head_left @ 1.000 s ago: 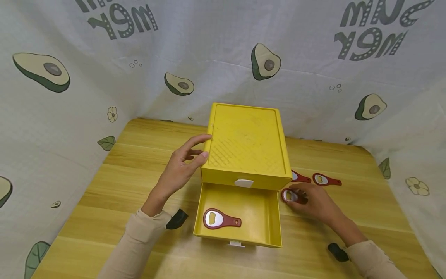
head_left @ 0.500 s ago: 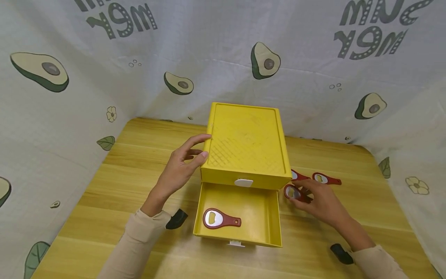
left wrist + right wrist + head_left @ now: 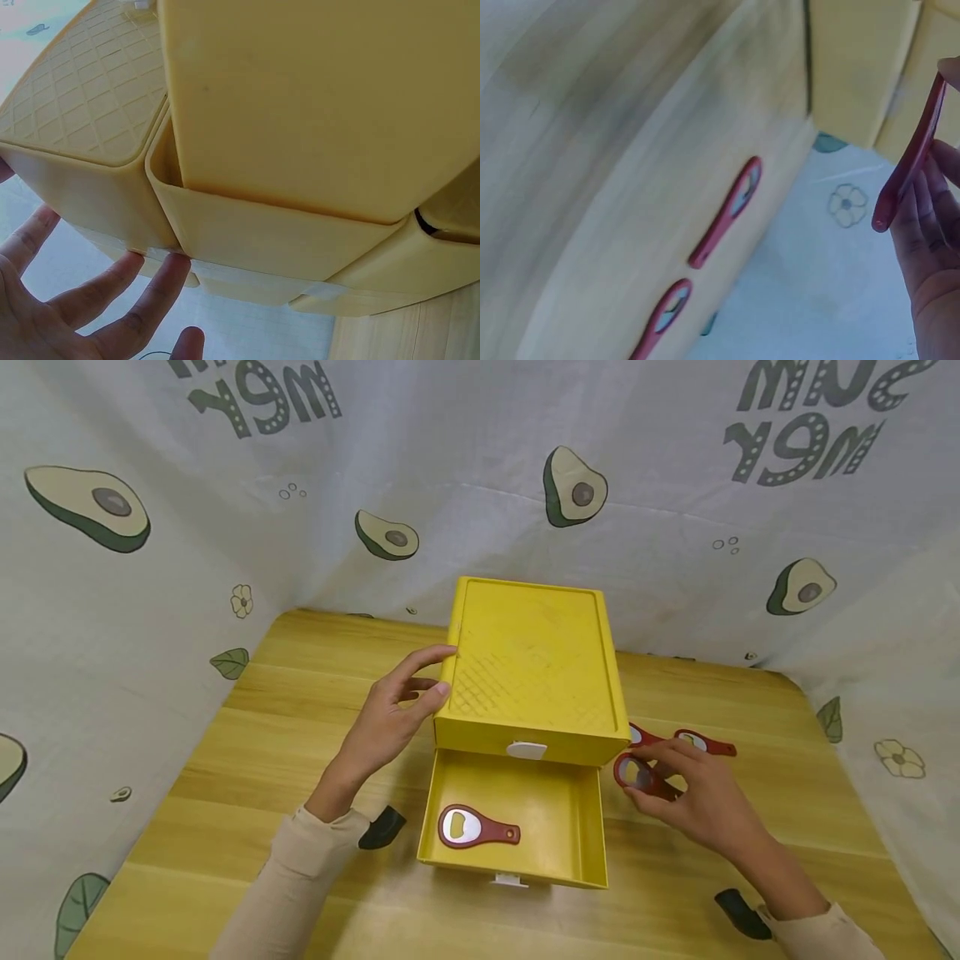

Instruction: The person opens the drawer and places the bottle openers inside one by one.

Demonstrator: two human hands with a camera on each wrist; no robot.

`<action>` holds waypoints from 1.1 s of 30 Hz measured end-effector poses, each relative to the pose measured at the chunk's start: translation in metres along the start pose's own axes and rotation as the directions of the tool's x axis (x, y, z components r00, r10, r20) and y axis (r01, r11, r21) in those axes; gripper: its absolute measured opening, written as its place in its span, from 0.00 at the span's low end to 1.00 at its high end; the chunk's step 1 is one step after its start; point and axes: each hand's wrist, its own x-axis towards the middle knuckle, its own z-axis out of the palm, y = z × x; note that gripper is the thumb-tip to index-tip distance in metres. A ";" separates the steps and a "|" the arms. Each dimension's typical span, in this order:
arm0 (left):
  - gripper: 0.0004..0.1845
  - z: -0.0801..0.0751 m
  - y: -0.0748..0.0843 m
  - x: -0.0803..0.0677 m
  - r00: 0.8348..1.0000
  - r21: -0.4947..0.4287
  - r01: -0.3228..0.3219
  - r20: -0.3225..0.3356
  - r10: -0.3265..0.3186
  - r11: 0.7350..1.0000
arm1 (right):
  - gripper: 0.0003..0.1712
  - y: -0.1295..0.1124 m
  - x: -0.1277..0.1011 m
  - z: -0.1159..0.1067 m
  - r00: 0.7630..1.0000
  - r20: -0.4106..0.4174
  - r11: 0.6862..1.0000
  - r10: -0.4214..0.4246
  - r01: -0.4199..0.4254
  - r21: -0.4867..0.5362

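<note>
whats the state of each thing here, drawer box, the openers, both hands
yellow drawer box: upright on the table, top drawer closed
lower drawer: pulled open
opener in drawer: lying flat
held opener: pinched, lifted off the table
two openers on table: lying flat
left hand: open, fingers against the box's side
right hand: pinching the held opener

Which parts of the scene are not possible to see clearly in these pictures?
- Head view: the yellow box covers one end of a red bottle opener on the table.
- Head view: the right hand covers the handle of the held opener.
- Right wrist view: the openers appear edge-on, so no detail is readable.
- Left wrist view: the left hand is cut off by the frame edge.
</note>
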 end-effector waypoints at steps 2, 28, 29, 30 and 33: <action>0.22 0.000 0.000 0.001 1.000 -0.002 -0.001 0.000 0.001 1.000 | 0.26 -0.005 0.001 -0.002 1.000 0.005 1.000 -0.003 0.003 0.005; 0.22 -0.001 -0.002 0.001 1.000 -0.010 -0.004 0.000 0.004 1.000 | 0.29 -0.061 0.006 -0.027 0.974 -0.111 0.974 -0.196 0.207 0.096; 0.22 -0.001 -0.002 0.001 1.000 -0.011 -0.001 0.000 0.001 1.000 | 0.27 -0.063 0.006 -0.027 0.972 -0.114 0.972 -0.204 0.215 0.095; 0.22 -0.001 -0.002 0.000 1.000 -0.012 0.002 0.000 -0.002 1.000 | 0.25 -0.065 0.006 -0.028 0.971 -0.113 0.971 -0.211 0.222 0.093; 0.22 -0.001 -0.002 0.000 1.000 -0.015 0.005 0.000 -0.005 1.000 | 0.24 -0.073 0.008 -0.030 0.969 -0.111 0.970 -0.221 0.230 0.079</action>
